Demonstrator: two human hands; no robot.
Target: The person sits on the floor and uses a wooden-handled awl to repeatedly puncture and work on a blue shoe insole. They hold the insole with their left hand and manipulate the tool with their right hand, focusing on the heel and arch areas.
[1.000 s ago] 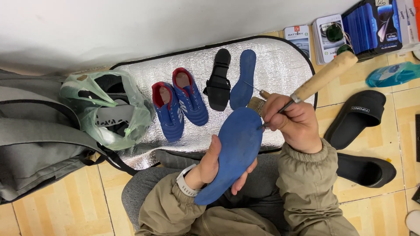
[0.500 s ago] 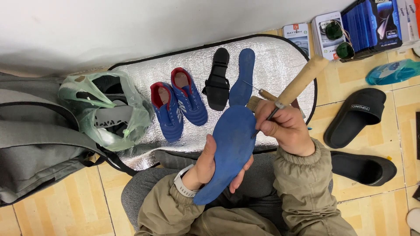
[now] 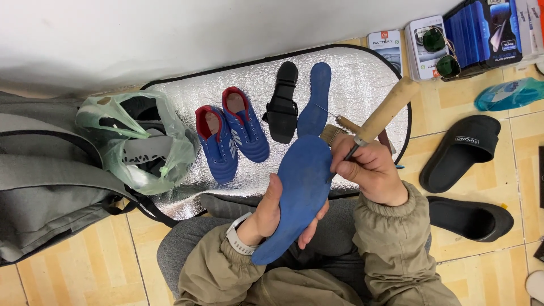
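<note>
My left hand [image 3: 272, 212] holds a blue insole [image 3: 297, 190] upright over my lap, thumb on its left edge and fingers behind it. A wooden-handled awl [image 3: 385, 110] is gripped in my right hand [image 3: 365, 170], with its metal tip against the right edge of the blue insole. A second blue insole [image 3: 314, 102] lies on the silver mat [image 3: 187, 187], beside a black sandal [image 3: 282, 105] and a pair of small blue shoes with red lining [image 3: 232, 133].
A green plastic bag [image 3: 139, 141] with shoes sits at the mat's left, next to a grey bag [image 3: 45, 187]. Two black slides [image 3: 462, 153] lie on the tiled floor at right. Sunglasses [image 3: 442, 54] and packaged goods stand at the top right.
The insole in my left hand has dropped slightly lower and tilted. My right hand has moved with the awl along the insole's right edge, handle still pointing up right.
</note>
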